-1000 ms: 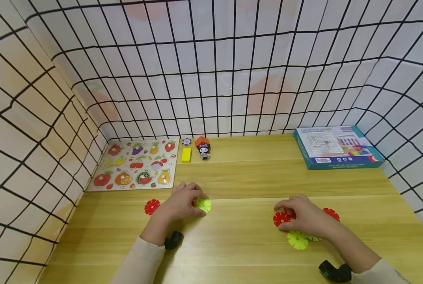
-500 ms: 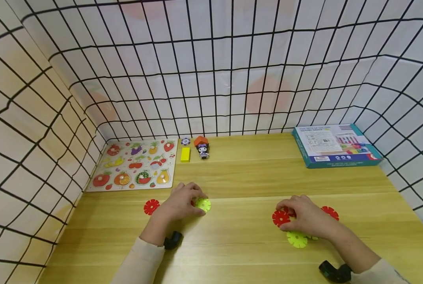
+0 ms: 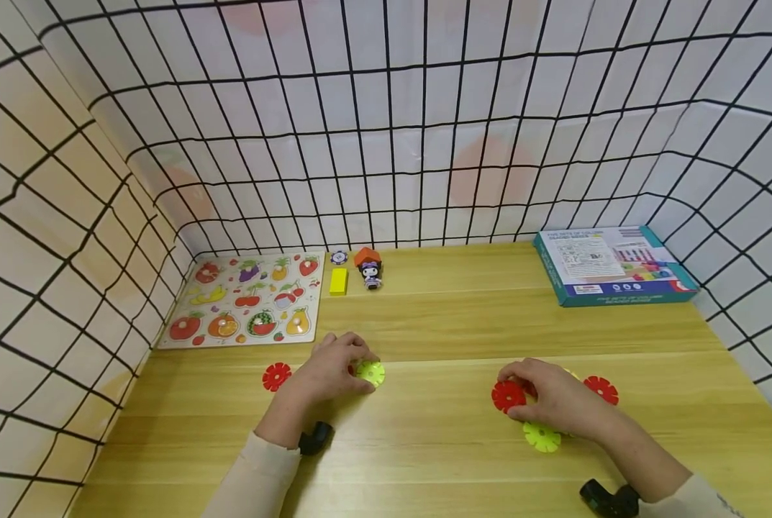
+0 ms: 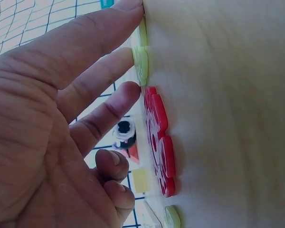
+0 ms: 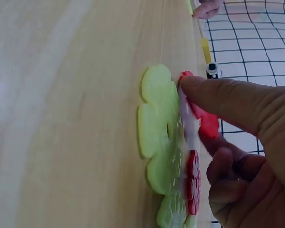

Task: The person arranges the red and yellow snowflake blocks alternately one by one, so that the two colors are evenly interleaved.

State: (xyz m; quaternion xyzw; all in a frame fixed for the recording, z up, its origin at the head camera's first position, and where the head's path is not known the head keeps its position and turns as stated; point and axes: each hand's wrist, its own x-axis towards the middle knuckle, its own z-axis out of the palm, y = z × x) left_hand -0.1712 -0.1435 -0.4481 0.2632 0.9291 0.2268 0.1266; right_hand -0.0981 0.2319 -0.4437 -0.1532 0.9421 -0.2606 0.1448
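Note:
At left centre my left hand (image 3: 337, 363) pinches a yellow-green notched plastic disc (image 3: 373, 373) by its edges, thumb and fingertip across from each other. In the left wrist view, a red notched disc (image 4: 159, 142) lies flat on the table below the palm. Another red disc (image 3: 276, 376) lies left of the wrist. On the right, my right hand (image 3: 550, 396) pinches a red notched disc (image 3: 508, 396) between thumb and forefinger; in the right wrist view it is tilted. Yellow-green discs (image 3: 542, 437) lie under that hand, partly hidden, with a red disc (image 3: 601, 390) beyond the wrist.
A fruit puzzle board (image 3: 243, 302) lies at back left. Beside it are a yellow block (image 3: 338, 282), a poker chip (image 3: 339, 257), and a small figurine (image 3: 370, 275) by an orange block (image 3: 367, 256). A flat teal box (image 3: 615, 266) lies at back right. Black wire mesh (image 3: 392, 137) encloses the table.
My right hand has shifted slightly left with the red disc, and a bit of yellow shows behind the hand. The left hand stays at its disc.

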